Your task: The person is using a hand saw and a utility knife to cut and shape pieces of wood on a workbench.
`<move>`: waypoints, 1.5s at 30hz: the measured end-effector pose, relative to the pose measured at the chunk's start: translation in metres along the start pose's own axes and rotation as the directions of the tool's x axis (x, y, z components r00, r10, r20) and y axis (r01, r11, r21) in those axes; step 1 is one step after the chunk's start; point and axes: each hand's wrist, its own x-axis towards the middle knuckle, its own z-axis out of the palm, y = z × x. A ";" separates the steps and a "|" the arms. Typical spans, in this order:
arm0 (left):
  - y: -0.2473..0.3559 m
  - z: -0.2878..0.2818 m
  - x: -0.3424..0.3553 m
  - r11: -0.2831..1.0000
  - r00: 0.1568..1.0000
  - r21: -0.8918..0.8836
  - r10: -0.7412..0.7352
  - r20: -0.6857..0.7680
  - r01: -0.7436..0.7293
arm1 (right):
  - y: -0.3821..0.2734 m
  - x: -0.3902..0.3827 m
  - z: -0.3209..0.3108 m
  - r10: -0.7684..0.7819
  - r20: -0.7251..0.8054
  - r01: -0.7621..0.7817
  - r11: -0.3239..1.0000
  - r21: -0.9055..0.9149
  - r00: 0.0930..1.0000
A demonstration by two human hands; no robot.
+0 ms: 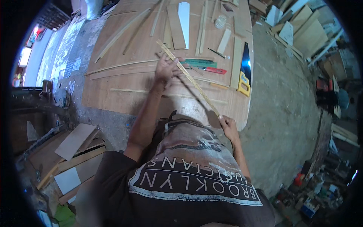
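A thin, yellowish wooden strip [200, 89] slants over the near part of the wooden table [124, 100]. My left hand [165, 71] holds it toward its far end, the strip passing between thumb and fingers. At the near end, my right hand [229, 128] pinches it between thumb and fingers, close to the table's front edge. Just beyond the strip lie a red utility knife [216, 70] and a green tool [204, 63] whose kind I cannot make out. Other thin wooden strips [132, 70] lie on the table left of and beneath my left hand.
A handsaw with a yellow handle [244, 85] lies along the table's right edge. Farther back are a pencil [216, 52], a clear round container [220, 22], a white board [184, 22] and several wood pieces. Stacked boards [77, 142] stand at left; offcuts [308, 32] lean far right.
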 end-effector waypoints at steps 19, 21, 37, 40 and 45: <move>-0.133 -0.137 -0.081 0.902 0.772 -0.021 -0.382 -0.508 0.432 | 0.090 0.045 -0.031 -0.042 -0.039 0.017 0.864 -0.504 0.998; -0.142 -0.142 -0.091 0.852 0.717 0.104 -0.359 -0.598 0.513 | 0.090 0.054 -0.036 -0.065 -0.035 0.035 0.836 -0.547 0.997; -0.186 -0.134 -0.122 0.834 0.847 0.462 -0.012 -0.531 0.302 | 0.068 0.143 -0.090 -0.304 -0.318 0.011 0.739 -0.673 0.898; -0.192 -0.129 -0.121 0.920 0.738 0.295 0.009 -0.675 0.258 | 0.073 0.148 -0.072 -0.308 0.067 0.286 0.754 -0.592 0.949; -0.178 -0.096 -0.121 0.901 0.635 0.183 -0.123 -0.762 0.394 | 0.082 0.090 -0.023 -0.469 0.318 0.566 0.651 -0.505 0.824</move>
